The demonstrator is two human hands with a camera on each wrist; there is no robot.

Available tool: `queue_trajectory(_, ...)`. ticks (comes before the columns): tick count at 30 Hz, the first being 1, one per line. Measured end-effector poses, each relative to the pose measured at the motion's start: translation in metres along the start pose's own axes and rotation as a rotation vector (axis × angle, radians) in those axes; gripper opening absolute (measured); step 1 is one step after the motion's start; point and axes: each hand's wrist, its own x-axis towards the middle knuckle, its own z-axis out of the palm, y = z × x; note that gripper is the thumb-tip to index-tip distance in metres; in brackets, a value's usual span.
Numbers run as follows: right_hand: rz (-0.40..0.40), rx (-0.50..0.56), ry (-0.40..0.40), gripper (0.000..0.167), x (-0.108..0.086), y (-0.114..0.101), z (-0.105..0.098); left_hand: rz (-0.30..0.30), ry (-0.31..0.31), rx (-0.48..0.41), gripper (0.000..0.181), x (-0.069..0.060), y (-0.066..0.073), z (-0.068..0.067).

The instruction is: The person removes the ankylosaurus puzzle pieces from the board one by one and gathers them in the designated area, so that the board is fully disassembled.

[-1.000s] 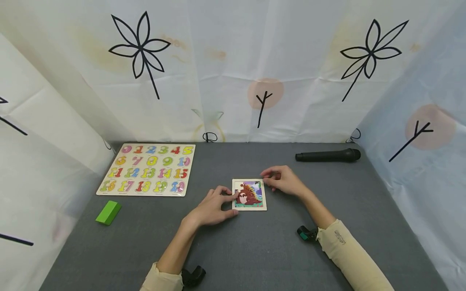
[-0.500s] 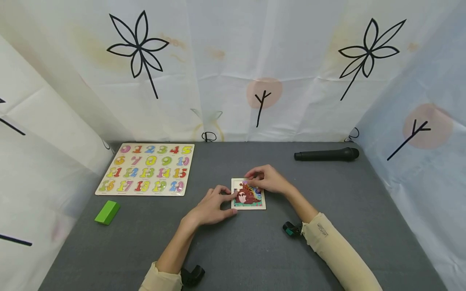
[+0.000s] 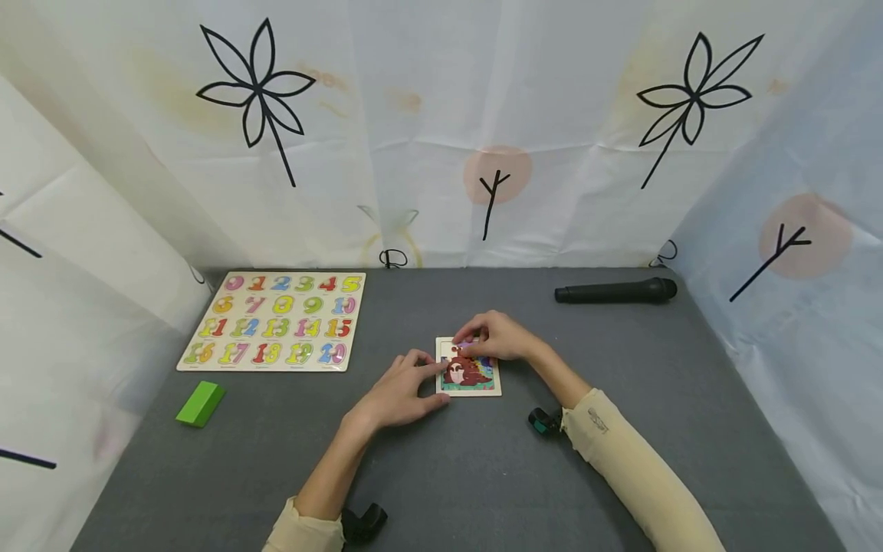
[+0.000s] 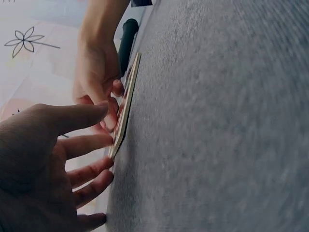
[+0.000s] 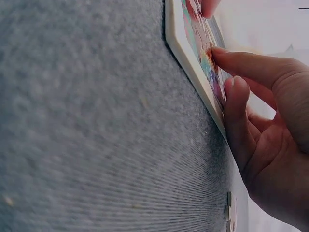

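Note:
A small square wooden puzzle (image 3: 469, 380) with a red-brown dinosaur picture and pale frame lies mid-table. A whitish patch shows in its upper left part. My left hand (image 3: 398, 389) rests at its left side, forefinger straight over the edge and thumb near the lower left corner; in the left wrist view the fingers of that hand (image 4: 91, 145) are spread. From the upper right, my right hand (image 3: 502, 337) covers the top of the picture, fingers bent. In the right wrist view its thumb (image 5: 227, 57) touches the picture; whether it pinches a loose piece is hidden.
A wooden number board (image 3: 272, 322) lies at the back left, with a green block (image 3: 201, 404) in front of it. A black microphone (image 3: 615, 291) lies at the back right. White printed cloth (image 3: 414, 100) stands along the back and sides of the grey table (image 3: 441, 483).
My right hand has moved left, from beside the puzzle's upper right corner to over its upper part. My left hand stays at the left edge.

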Motion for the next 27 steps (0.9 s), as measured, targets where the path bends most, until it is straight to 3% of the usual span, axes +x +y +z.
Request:
queue_trajectory(4,-0.009,-0.030,-0.029,0.025,0.003,-0.002,-0.003,0.065,0.013,0.053,0.060,0.001,0.006,0.004)
queue_trajectory(8,-0.014,-0.015,-0.069,0.026,0.006,-0.003,-0.006,0.107,-0.037,0.062,0.063,0.002,0.010,0.008)
queue_trajectory(15,-0.016,0.005,-0.129,0.022,0.010,-0.001,-0.011,0.095,-0.100,0.020,0.066,0.002,0.013,0.007)
queue_trajectory(27,-0.017,0.022,-0.194,0.018,0.014,-0.005,-0.013,0.086,-0.091,0.018,0.063,0.002,0.011,0.007)
